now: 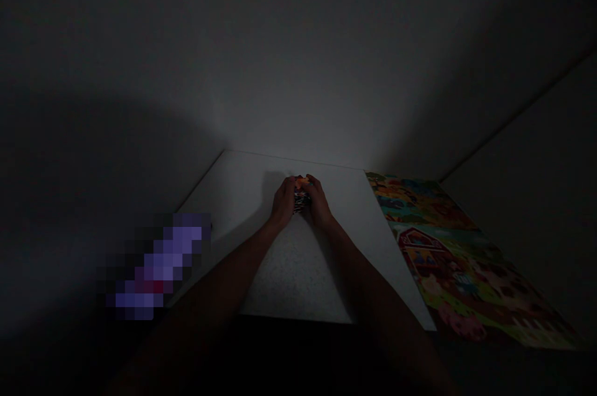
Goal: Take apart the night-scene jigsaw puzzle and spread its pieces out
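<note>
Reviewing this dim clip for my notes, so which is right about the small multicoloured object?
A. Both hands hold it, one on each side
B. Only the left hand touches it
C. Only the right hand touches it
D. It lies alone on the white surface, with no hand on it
A: the left hand and the right hand close around the small multicoloured object from either side, above the white surface.
</note>
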